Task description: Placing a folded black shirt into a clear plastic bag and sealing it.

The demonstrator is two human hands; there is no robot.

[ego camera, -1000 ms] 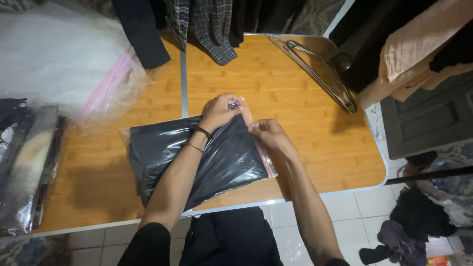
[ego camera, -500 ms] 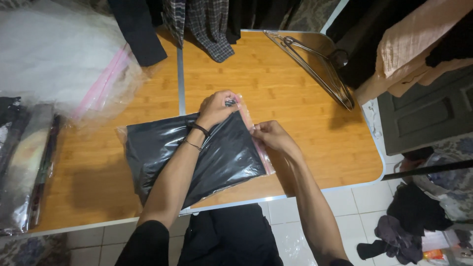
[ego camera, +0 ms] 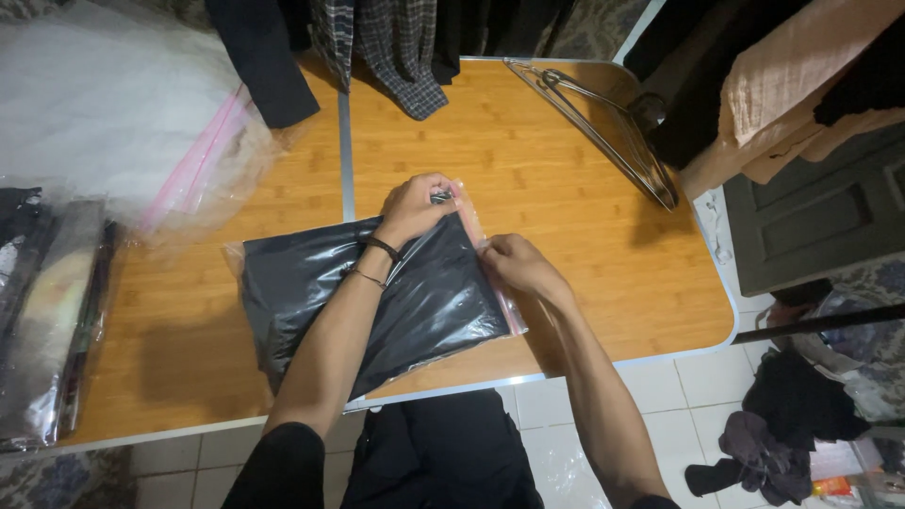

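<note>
A clear zip bag (ego camera: 311, 292) with a folded black garment inside lies on the wooden table (ego camera: 528, 160). Its pink zip strip (ego camera: 510, 319) runs along the bag's right end. My left hand (ego camera: 415, 205) pinches the far corner of that strip, with dark bands on the wrist. My right hand (ego camera: 514, 264) pinches the strip lower down, about midway along it. Both forearms reach in from the bottom of the view.
A pile of empty clear bags with pink strips (ego camera: 113, 132) fills the table's back left. Packed bags (ego camera: 47, 311) lie at the left edge. Metal hangers (ego camera: 603, 123) rest at the back right. Hanging clothes (ego camera: 396, 47) line the far side; clothes lie on the tiled floor (ego camera: 782, 424).
My right hand has slid a little along the pink strip toward me. My left hand and the bag have stayed in place.
</note>
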